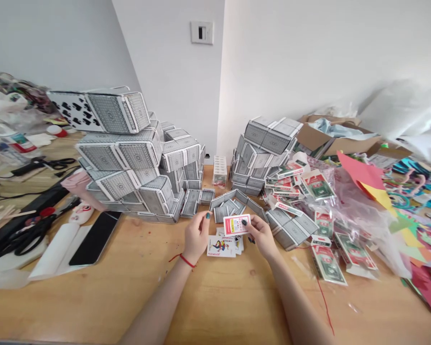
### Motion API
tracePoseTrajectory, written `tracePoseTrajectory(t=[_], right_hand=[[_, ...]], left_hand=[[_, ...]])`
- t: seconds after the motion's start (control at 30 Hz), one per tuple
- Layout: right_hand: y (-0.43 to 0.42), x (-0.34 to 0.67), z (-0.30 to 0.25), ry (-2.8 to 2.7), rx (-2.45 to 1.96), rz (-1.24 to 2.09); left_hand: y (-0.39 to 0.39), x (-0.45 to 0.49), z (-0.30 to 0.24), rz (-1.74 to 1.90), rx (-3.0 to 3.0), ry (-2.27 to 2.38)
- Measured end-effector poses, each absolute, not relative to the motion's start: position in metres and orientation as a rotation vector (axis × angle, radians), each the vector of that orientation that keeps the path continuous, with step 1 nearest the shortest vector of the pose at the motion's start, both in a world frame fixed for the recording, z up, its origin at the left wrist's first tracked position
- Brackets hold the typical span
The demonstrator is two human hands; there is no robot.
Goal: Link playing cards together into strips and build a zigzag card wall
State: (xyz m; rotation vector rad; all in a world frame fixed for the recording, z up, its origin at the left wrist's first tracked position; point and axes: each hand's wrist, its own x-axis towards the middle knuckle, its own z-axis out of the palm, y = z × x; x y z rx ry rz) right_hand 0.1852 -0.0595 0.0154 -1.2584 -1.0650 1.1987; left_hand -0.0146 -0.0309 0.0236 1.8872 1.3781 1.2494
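My right hand pinches a playing card with a red and yellow face by its right edge, above the wooden table. My left hand is just left of that card, its fingertips closed together and nothing visible between them. Below the hands, a small spread of face-up cards with a joker on top lies on the table. A low structure of grey-backed cards stands just beyond my fingers. Taller grey card constructions rise on the left and right.
Scissors and a black phone lie to the left. To the right are dollar-printed card packs, a clear plastic bag, a cardboard box and coloured paper. A red thread trails across the table.
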Motion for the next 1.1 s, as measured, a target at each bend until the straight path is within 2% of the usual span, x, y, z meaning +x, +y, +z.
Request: tracePoseTrajectory(t=[0.07, 0.2, 0.37, 0.57, 0.67, 0.87, 1.1], right_hand=[[-0.058, 0.187, 0.013, -1.009, -1.214, 1.189], [-0.057, 0.188, 0.010, -0.955, -1.171, 1.174], [-0.057, 0.187, 0.011, -0.969, -1.150, 1.138], [-0.058, 0.187, 0.011, -0.909, -1.110, 1.018], [-0.059, 0.186, 0.015, -0.826, -0.997, 1.122], [-0.065, 0.179, 0.026, -0.793, -0.884, 1.451], [-0.059, 0.174, 0.014, -0.735, -0.912, 1.303]], left_hand=[[-0.019, -0.020, 0.026, 1.205, 2.056, 1.387], [0.009, -0.028, 0.029, 0.887, 2.401, 1.196], [0.030, -0.030, 0.041, 0.721, 2.505, 1.023], [0.029, -0.027, 0.071, 0.897, 2.387, 0.894], [0.023, -0.022, 0.078, 0.905, 2.235, 0.905], [-0.003, 0.007, 0.067, 0.902, 2.264, 0.966], [0.001, 0.022, 0.051, 1.016, 2.088, 0.985]])
